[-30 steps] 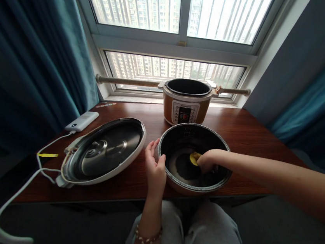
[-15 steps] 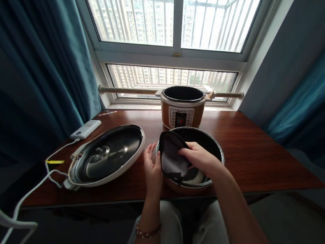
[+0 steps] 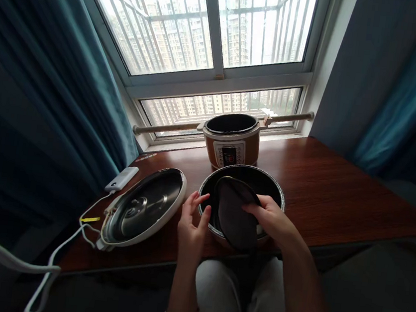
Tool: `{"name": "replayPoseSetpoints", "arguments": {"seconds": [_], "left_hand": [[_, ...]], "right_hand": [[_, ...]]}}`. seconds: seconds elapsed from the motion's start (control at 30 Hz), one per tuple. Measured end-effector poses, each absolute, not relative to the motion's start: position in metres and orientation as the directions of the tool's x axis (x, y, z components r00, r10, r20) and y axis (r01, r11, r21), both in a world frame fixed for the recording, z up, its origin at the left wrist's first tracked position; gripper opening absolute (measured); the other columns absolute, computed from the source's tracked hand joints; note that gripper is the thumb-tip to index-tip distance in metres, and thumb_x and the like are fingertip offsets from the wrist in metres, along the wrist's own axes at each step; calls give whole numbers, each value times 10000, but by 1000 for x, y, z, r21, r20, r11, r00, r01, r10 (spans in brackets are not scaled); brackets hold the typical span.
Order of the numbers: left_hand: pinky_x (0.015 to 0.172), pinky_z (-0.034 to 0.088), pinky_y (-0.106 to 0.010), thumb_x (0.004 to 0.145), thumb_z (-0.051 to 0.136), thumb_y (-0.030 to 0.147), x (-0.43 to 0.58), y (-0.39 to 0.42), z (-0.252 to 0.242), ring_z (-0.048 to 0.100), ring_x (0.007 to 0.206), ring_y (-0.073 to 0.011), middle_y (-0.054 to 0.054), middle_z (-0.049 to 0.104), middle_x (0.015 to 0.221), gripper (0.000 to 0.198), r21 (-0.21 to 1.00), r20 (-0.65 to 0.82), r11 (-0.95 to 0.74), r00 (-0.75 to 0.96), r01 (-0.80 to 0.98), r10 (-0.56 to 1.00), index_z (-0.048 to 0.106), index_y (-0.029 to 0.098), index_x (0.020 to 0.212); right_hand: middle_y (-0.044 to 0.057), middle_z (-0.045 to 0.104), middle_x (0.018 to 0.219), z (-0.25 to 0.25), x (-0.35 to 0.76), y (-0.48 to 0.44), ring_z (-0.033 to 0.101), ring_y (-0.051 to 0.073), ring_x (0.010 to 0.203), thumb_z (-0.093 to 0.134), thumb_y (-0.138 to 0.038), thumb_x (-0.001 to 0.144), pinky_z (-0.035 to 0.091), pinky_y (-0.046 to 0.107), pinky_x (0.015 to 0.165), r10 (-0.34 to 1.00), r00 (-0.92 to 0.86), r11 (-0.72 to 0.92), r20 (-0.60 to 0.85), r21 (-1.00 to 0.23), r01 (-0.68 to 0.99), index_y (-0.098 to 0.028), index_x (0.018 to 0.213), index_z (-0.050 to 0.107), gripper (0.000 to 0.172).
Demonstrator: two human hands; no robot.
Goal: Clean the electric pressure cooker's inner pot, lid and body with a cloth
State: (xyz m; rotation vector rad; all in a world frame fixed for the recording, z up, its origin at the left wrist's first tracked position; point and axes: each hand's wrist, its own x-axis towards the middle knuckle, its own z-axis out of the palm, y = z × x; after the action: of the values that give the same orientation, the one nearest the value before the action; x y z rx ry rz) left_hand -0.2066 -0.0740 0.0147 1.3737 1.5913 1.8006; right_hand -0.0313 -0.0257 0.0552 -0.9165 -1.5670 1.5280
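Note:
My right hand (image 3: 275, 219) pinches the edge of a dark, flat cloth piece (image 3: 234, 211) with a black rim; its exact kind I cannot make out. The cloth hangs tilted over the round dark inner pot (image 3: 265, 180), which stands at the table's front edge, and hides much of the pot's inside. Beside the pot's left rim my left hand (image 3: 193, 224) is raised, fingers spread and holding nothing. Just behind the pot stands a brown and white electric cooker (image 3: 252, 148) with its top uncovered and a control panel in front.
A large round lid (image 3: 158, 195), dark inner side up, lies left on the brown wooden table (image 3: 320, 189). Further left are a white power bank (image 3: 121, 179), a white cable (image 3: 54, 253) and a yellow tag (image 3: 90, 219). A barred window and a rail back the table.
My left hand has come off the cloth, its fingers spreading apart. In my right hand the cloth has turned and sits slightly further right. The whole view has tilted.

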Motion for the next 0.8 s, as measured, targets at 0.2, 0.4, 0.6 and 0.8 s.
{"name": "replayPoseSetpoints", "arguments": {"seconds": [0.2,0.4,0.6,0.8], "left_hand": [[743,475,-276,699,673,312,-201,-62,48,614,756,-145,2,612,776,399,962,238,-183,-296,203,925,567,184,1061],[669,470,-221,654,704,276,-216,-72,66,599,721,-121,-6,621,797,351,987,148,-159,-338,-5,929,625,170,978],[674,474,-219,676,676,298,-243,-104,38,582,754,-121,-11,607,828,369,995,101,-90,-541,47,835,607,174,1017],[859,435,-273,831,506,281,-220,-106,56,570,926,-144,-25,604,1009,255,751,556,-175,-467,637,687,568,208,1067]], "right_hand": [[-1,580,685,48,-35,-20,513,133,664,490,-265,761,375,223,594,908,-397,192,135,-975,108,-133,731,621,189],[58,621,996,59,-38,-28,555,163,900,502,-184,778,391,247,805,878,-291,456,379,-849,268,-156,841,664,176],[18,666,824,60,-42,-42,599,141,741,604,-326,751,407,202,658,651,-750,470,118,-838,277,-167,916,654,234],[65,666,953,67,-44,-56,605,195,875,710,-389,637,422,228,726,589,-804,557,89,-764,324,-159,1044,615,477]]}}
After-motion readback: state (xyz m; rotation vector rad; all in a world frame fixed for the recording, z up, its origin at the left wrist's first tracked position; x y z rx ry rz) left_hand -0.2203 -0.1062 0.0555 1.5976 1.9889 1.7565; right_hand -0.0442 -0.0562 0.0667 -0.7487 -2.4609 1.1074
